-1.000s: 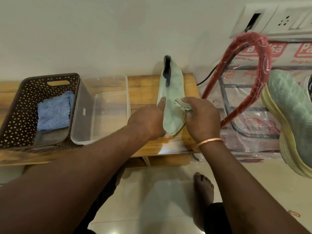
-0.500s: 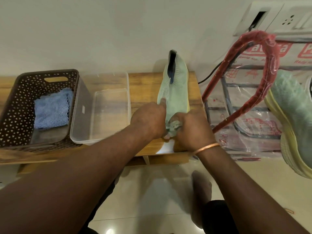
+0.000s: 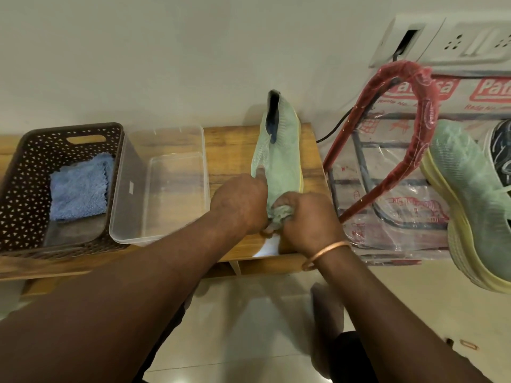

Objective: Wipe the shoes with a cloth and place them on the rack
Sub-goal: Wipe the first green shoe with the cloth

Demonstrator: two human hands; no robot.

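Mint-green knit shoe point(image 3: 279, 161) lies on the wooden surface point(image 3: 229, 145) with its heel toward the wall and its toe toward the person, tipped so the yellow sole edge shows along its right side. The left hand point(image 3: 240, 201) grips it near the toe, fingers curled round the side and thumb pressed up along the upper. The right hand point(image 3: 307, 219) is clenched round a bunched grey-green cloth point(image 3: 280, 212), held against the toe. From where I stand the shoe looks light and soft: a sock-like upper that would dent and wrinkle under a hard rub, while the foam sole looks like the firmer part. It seems neither slippery nor fragile, so bracing it by the sole and midfoot, as the left hand does, looks right for wiping. For lifting it across, the heel collar or the sole edge would likely give the surest hold. The second shoe point(image 3: 475, 194) already sits on the plastic-wrapped rack point(image 3: 409, 128) at the right. Further left stand a clear plastic tub point(image 3: 166, 183) and a brown basket point(image 3: 25, 161) holding a blue cloth point(image 3: 80, 186)
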